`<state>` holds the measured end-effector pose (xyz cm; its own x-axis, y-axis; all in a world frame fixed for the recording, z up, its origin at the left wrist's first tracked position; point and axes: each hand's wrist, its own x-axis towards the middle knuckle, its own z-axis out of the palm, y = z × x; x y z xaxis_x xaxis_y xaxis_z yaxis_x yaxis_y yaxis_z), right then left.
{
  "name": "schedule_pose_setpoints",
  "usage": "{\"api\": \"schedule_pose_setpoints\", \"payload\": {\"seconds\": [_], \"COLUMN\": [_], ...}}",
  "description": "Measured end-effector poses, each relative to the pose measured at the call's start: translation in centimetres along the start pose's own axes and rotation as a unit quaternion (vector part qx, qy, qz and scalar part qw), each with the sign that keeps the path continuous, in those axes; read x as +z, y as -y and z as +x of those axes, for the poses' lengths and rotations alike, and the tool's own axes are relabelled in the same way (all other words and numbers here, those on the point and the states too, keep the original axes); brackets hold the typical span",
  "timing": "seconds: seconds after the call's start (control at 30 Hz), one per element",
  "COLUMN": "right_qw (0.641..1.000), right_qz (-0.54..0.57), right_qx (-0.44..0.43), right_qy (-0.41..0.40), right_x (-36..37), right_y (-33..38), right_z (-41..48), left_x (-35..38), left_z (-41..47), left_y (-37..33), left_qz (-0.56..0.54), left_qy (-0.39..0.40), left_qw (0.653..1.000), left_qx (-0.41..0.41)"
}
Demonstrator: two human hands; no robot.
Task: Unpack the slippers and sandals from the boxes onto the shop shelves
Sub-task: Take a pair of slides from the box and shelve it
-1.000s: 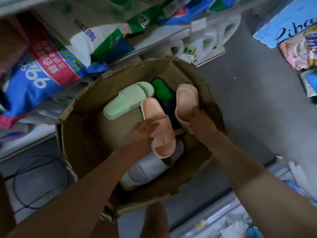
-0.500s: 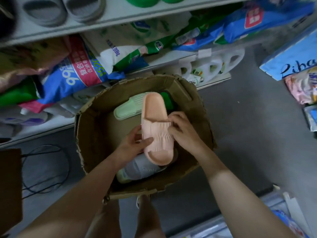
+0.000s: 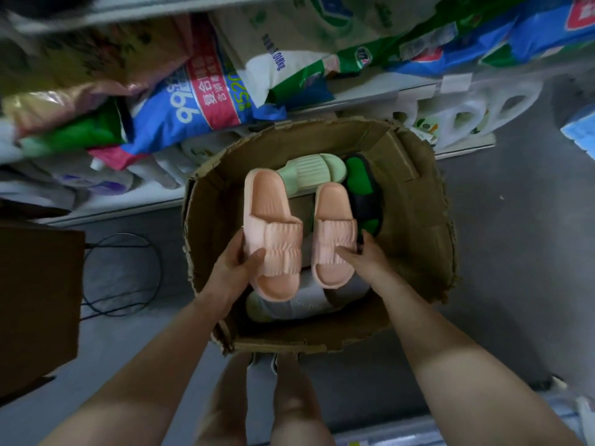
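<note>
Slippers got separated: half a second back they were stacked as one bundle, now the left hand [image 3: 235, 268] is curled round one peach ribbed foam slipper [image 3: 273, 230] and the right hand [image 3: 367, 262] pinches the matching peach slipper [image 3: 335, 226], side by side just over the torn brown cardboard box [image 3: 418, 220]. Guessing they're headed for the white shop shelf [image 3: 360, 96] next.
</note>
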<state>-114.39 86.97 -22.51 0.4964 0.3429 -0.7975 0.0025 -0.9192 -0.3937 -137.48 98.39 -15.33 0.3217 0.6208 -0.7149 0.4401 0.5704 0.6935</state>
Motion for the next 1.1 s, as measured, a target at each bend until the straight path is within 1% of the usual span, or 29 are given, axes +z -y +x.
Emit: {"api": "schedule_pose_setpoints", "payload": {"seconds": [0.07,0.17,0.27,0.33,0.43,0.57,0.63,0.73,0.83,0.97,1.1], "right_qw": [1.000,1.000,1.000,1.000,0.999,0.998,0.996,0.988,0.979,0.964,0.957], "right_qz": [-0.001,-0.019,-0.017,-0.023,-0.042,-0.015,0.010,0.087,0.133,0.147,0.126], "right_qx": [0.013,0.007,0.013,0.001,-0.019,-0.049,-0.076,-0.123,-0.155,-0.211,-0.257], "right_qy": [0.003,-0.005,0.007,0.013,-0.010,-0.040,-0.036,-0.019,0.011,0.062,0.041], "right_x": [-0.1,-0.3,0.0,0.7,1.9,2.4,2.3,2.0,2.0,3.1,5.8], "right_y": [0.3,0.7,1.5,1.8,2.1,2.5,2.9,3.9,5.7,8.6,12.5], "right_z": [-0.2,-0.9,-1.1,-0.3,0.3,-1.7,-3.5,-7.5,-12.2,-18.3,-23.3], "left_x": [-0.4,-1.4,-2.4,-2.9,-3.9,-4.6,-5.0,-6.3,-8.1,-11.4,-16.3], "left_z": [-0.4,-1.5,-2.7,-3.4,-3.3,-4.0,-4.9,-6.9,-10.0,-14.1,-17.9], "left_y": [-0.1,-0.5,-0.7,-1.1,-0.5,0.0,-0.2,-0.5,-1.4,-2.4,-1.9], "left_qz": [0.002,0.012,0.023,0.026,0.034,0.020,0.009,-0.007,-0.016,-0.076,-0.138], "left_qy": [-0.012,-0.027,-0.028,-0.024,-0.028,-0.055,-0.069,-0.072,-0.069,-0.117,-0.170], "left_qw": [1.000,0.999,0.999,0.998,0.997,0.997,0.997,0.996,0.995,0.986,0.969], "left_qx": [0.010,0.025,0.040,0.060,0.067,0.051,0.042,0.045,0.071,0.093,0.111]}}
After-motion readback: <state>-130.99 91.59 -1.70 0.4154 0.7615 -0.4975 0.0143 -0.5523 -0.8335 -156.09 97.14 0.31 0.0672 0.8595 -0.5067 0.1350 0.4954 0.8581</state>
